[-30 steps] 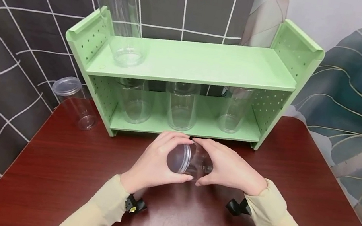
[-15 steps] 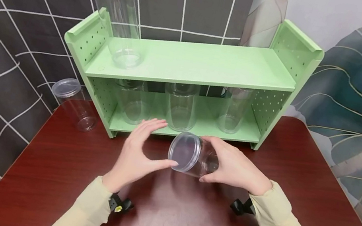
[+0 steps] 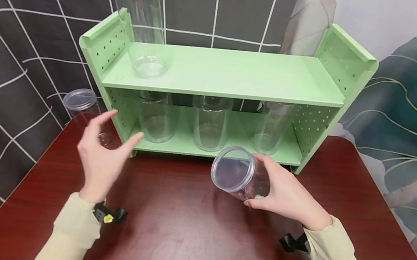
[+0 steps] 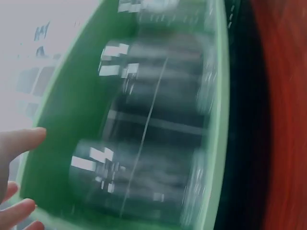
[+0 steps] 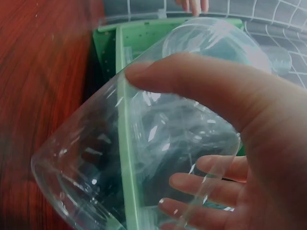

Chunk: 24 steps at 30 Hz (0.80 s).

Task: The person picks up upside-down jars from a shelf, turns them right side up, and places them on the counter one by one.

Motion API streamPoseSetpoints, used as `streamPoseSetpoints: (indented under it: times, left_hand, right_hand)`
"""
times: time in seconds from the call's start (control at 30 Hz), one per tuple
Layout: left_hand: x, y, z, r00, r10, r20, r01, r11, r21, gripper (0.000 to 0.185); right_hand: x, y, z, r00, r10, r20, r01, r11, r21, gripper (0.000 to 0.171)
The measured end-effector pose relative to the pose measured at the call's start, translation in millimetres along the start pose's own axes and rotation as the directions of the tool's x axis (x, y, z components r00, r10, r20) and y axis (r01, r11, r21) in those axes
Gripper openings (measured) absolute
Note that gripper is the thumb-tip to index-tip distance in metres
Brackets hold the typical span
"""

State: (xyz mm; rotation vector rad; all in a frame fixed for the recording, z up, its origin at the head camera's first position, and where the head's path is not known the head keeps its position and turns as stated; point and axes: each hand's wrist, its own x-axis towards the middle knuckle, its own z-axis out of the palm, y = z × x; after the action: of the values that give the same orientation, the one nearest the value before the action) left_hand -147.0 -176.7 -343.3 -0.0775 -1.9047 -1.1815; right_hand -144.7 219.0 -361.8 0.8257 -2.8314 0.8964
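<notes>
R hand (image 3: 289, 195) wraps fingers round clear lidded jar (image 3: 240, 173), tilted, lid toward camera, above bench (image 3: 189, 238) nr green shelf (image 3: 223, 72). L hand (image 3: 104, 153) fingers spread, holding nothing, raised nr shelf's left end. Dark tiled wall behind.

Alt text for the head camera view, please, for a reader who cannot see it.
A person's right hand holds a lidded clear plastic jar tilted over a dark red table, while the left hand hovers open and apart from it. Behind stands a green two-tier shelf holding clear jars.
</notes>
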Motion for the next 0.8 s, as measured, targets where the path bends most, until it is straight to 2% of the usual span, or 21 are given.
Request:
streamPoseSetpoints:
  times: [0.1, 0.17, 0.27, 0.37, 0.53, 0.7, 0.8]
  left_hand:
    - [13.5, 5.8, -10.2, 0.993, -0.076, -0.094, 0.075, 0.997, -0.021, 0.061]
    - [20.2, 10.3, -15.1, 0.986, -0.124, -0.114, 0.12, 0.992, -0.035, 0.06]
    - [27.3, 7.5, -17.5, 0.981, -0.162, -0.104, 0.159, 0.986, -0.04, 0.061]
    - [32.2, -10.5, -14.4, 0.982, -0.177, -0.072, 0.173, 0.984, -0.05, 0.066]
    - [37.6, -27.2, -1.8, 0.976, -0.214, -0.037, 0.211, 0.975, -0.069, 0.07]
    - [40.7, -32.3, 11.4, 0.96, -0.271, -0.075, 0.265, 0.961, -0.08, 0.067]
    - [44.3, -33.6, 13.2, 0.957, -0.267, -0.113, 0.256, 0.961, -0.102, 0.063]
  right_hand:
    - [-4.0, 2.0, -3.6, 1.0, 0.005, -0.016, -0.005, 1.0, 0.004, 0.104]
    - [-6.3, 2.5, -7.1, 1.0, 0.006, -0.031, -0.006, 1.0, 0.006, 0.103]
    - [-10.3, 3.8, -14.0, 0.998, 0.005, -0.063, -0.004, 1.0, 0.011, 0.104]
    - [-14.5, 6.0, -22.1, 0.994, 0.008, -0.108, -0.006, 1.0, 0.02, 0.108]
    - [-23.6, 7.4, -41.8, 0.98, 0.021, -0.196, -0.014, 0.999, 0.038, 0.112]
    - [-33.9, 8.2, -67.6, 0.959, 0.035, -0.283, -0.031, 0.999, 0.019, 0.117]
    - [-41.2, 9.1, -82.0, 0.943, 0.085, -0.321, -0.083, 0.996, 0.02, 0.117]
